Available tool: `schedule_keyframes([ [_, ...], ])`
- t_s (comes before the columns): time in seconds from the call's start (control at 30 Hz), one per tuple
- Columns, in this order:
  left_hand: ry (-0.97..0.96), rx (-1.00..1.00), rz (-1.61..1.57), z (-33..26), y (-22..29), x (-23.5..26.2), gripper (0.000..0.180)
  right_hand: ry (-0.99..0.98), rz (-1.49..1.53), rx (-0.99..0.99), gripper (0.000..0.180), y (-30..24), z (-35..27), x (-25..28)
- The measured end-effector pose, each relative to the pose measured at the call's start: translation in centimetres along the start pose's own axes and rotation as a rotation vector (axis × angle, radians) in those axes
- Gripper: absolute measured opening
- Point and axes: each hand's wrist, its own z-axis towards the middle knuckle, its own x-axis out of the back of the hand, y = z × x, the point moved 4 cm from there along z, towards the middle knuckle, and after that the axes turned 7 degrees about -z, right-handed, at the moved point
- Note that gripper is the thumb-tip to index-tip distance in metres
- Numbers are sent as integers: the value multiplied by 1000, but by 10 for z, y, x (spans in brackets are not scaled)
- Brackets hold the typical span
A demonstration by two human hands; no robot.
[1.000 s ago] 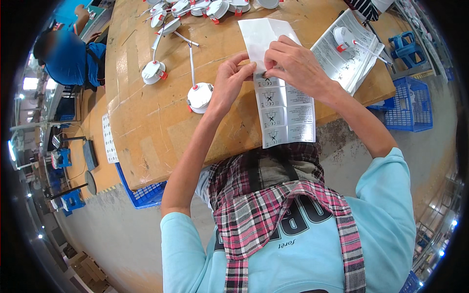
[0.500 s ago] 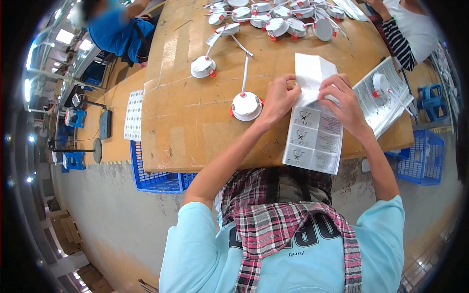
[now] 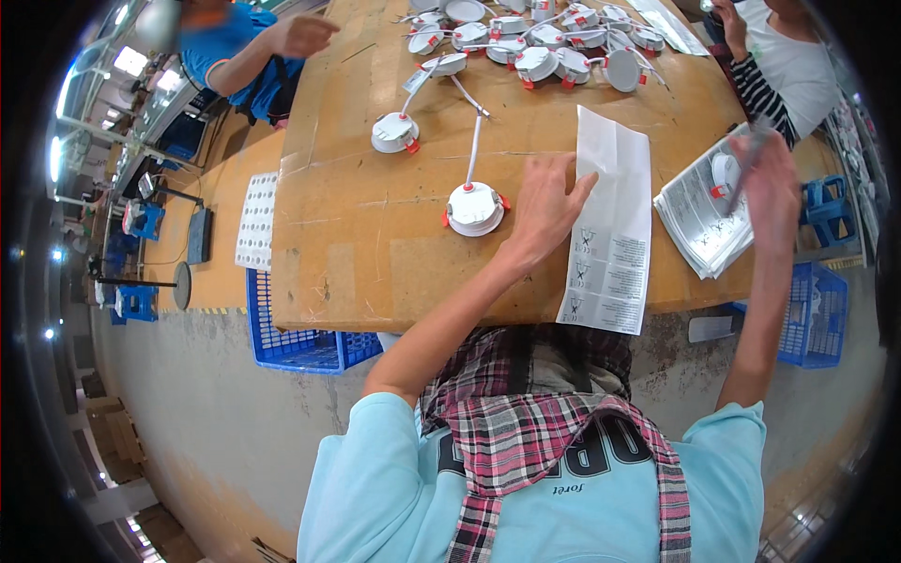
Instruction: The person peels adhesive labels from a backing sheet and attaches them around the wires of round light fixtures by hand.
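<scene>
A long white printed leaflet (image 3: 615, 202), creased across, lies on the table before me and overhangs its front edge. My left hand (image 3: 549, 211) rests at the leaflet's left side, fingers loosely bent and apart, the thumb over the paper's edge. Motion blurs my right hand (image 3: 774, 183), raised at the right and closed on a dark slender tool (image 3: 748, 169) whose kind I cannot make out. Beneath that tool is a stack of printed leaflets (image 3: 699, 230) with a round white downlight (image 3: 725, 175) on top. Another downlight (image 3: 475, 210), with red clips, sits left of my left hand.
Several downlights with white cables (image 3: 535, 64) crowd the table's far side; a single downlight (image 3: 394, 133) stands farther left. Blue crates (image 3: 291, 347) are below the table edge. A co-worker's hand (image 3: 305, 36) reaches in at far left; a person in striped sleeves (image 3: 762, 84) is at far right.
My right hand has left the leaflet and swung right, now with the dark tool in it. The leaflet's raised top lies flatter. At far left, a co-worker's arm has extended over the table.
</scene>
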Motion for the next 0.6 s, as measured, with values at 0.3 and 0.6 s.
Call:
schedule_keyframes([
  [0.3, -137, 253, -815, -8, 47, 49, 49, -502, -793, 114, 20, 7, -6, -158],
  [0.6, 1, 312, -1056, -23, 26, 72, 22, -276, -738, 157, 27, 20, -15, -167],
])
